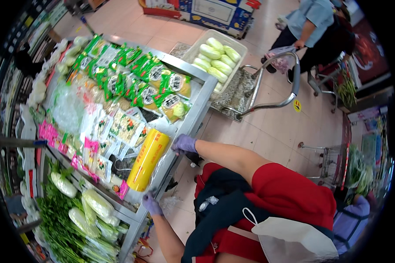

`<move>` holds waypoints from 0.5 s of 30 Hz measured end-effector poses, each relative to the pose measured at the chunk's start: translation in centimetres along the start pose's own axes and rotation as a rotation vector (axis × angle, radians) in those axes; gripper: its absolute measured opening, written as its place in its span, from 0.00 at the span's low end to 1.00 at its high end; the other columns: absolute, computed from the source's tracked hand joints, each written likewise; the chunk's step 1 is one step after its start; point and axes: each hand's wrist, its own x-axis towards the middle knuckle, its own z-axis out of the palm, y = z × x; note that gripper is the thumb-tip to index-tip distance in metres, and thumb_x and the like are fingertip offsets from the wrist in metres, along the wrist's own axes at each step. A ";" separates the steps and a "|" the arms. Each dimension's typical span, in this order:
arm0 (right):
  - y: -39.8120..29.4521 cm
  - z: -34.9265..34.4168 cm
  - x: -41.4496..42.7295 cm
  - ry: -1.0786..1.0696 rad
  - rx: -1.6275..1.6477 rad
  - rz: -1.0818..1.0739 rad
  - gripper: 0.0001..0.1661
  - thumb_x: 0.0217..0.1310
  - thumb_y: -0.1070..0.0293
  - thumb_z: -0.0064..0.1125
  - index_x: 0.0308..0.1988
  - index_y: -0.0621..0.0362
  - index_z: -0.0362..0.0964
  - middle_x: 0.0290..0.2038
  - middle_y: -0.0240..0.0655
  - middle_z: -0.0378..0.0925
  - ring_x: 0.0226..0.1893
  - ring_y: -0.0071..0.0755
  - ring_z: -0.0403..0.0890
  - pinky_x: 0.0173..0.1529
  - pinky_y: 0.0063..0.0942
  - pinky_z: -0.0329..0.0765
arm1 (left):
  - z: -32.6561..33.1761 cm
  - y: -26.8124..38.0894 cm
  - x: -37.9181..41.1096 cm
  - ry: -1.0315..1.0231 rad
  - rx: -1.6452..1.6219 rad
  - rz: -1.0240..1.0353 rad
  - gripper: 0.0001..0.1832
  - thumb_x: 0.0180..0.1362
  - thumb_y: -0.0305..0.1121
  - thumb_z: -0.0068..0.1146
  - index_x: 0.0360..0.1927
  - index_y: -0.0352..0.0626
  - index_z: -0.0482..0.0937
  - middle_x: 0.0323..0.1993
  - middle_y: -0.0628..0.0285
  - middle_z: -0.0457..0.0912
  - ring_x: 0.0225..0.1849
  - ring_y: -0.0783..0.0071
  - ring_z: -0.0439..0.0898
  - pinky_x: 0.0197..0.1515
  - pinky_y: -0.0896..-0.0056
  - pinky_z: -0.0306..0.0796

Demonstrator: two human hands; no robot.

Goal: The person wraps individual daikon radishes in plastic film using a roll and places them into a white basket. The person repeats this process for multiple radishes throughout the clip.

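Note:
A yellow roll of cling film [148, 160] lies on the metal display table [192, 113] close to its edge. Clear film stretches along the roll's near side, between my two hands. At its lower end, my left hand [152, 204], in a purple glove, has its fingers closed on the film near the table corner. My right hand [185, 144], gloved alike, pinches the film by the roll's upper end, over the table edge; its fingertips are partly hidden. Beside the roll lie clear packets of pale food [126, 126] and green-and-yellow packets [171, 83].
Wrapped white radishes [97, 202] and leafy greens [57, 210] fill the lower display. Beyond the table, a trolley [237, 93] stands beside a crate [242, 54] of napa cabbages [220, 67]. A person [311, 24] holds a bag at upper right; another person [350, 220] is at lower right.

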 end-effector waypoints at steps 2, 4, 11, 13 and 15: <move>-1.1 -0.6 -6.2 0.004 -0.068 -0.031 0.09 0.54 0.66 0.56 0.30 0.62 0.76 0.17 0.33 0.77 0.12 0.21 0.72 0.16 0.20 0.66 | -0.9 -0.1 -4.5 -0.087 0.028 0.023 0.15 0.60 0.39 0.52 0.30 0.34 0.72 0.26 0.64 0.73 0.29 0.76 0.68 0.33 0.72 0.64; 2.1 -2.2 -9.7 -0.011 0.046 -0.018 0.10 0.56 0.67 0.54 0.29 0.62 0.76 0.17 0.33 0.77 0.14 0.20 0.74 0.18 0.20 0.69 | 0.2 2.8 -10.6 -0.169 0.071 0.066 0.13 0.60 0.39 0.52 0.30 0.37 0.70 0.25 0.65 0.73 0.28 0.77 0.67 0.32 0.73 0.63; 14.9 -9.4 -9.6 -0.273 0.036 0.204 0.12 0.57 0.61 0.58 0.36 0.56 0.78 0.23 0.31 0.80 0.19 0.25 0.79 0.26 0.22 0.77 | 3.8 -7.2 -11.9 -0.017 0.039 -0.169 0.09 0.53 0.29 0.57 0.29 0.43 0.67 0.23 0.65 0.72 0.25 0.78 0.68 0.28 0.74 0.62; 16.6 -13.0 -6.9 0.098 -0.128 0.144 0.11 0.55 0.61 0.57 0.35 0.54 0.79 0.26 0.34 0.82 0.25 0.31 0.82 0.34 0.28 0.79 | 5.2 -8.5 -10.6 0.035 0.013 -0.184 0.10 0.50 0.26 0.58 0.28 0.43 0.66 0.22 0.65 0.72 0.24 0.78 0.68 0.27 0.74 0.62; 15.2 -20.2 -4.0 0.603 -0.398 -0.143 0.13 0.55 0.61 0.56 0.37 0.56 0.78 0.29 0.40 0.81 0.29 0.38 0.82 0.36 0.34 0.78 | 5.8 -9.1 -10.1 0.055 0.096 -0.202 0.09 0.49 0.26 0.56 0.27 0.43 0.66 0.22 0.64 0.73 0.25 0.77 0.70 0.26 0.74 0.63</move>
